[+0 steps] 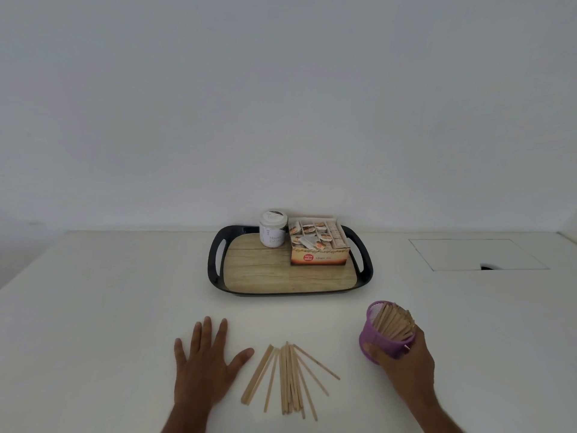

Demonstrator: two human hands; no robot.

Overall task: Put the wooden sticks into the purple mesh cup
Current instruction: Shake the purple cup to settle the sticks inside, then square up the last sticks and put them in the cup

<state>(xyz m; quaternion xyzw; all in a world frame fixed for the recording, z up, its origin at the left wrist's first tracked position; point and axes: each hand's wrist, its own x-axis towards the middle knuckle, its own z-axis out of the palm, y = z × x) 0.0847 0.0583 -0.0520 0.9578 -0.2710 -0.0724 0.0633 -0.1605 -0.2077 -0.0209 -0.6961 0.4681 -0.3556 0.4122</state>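
With the left hand point(204, 367) spread flat on the table and the right hand point(406, 364) gripping the stick-filled purple cup point(382, 345) at lower right, the loose sticks point(288, 379) at bottom centre look light, stiff and best pinched mid-length as a bunch.

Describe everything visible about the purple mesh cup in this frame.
The purple mesh cup is a small round holder that looks like perforated plastic. It is tilted, its open mouth leaning toward the tray. The right hand grips it from the near side, thumb across its wall. A bundle of wooden sticks fills it, their ends poking past the rim. Whether its base touches the white table cannot be told.
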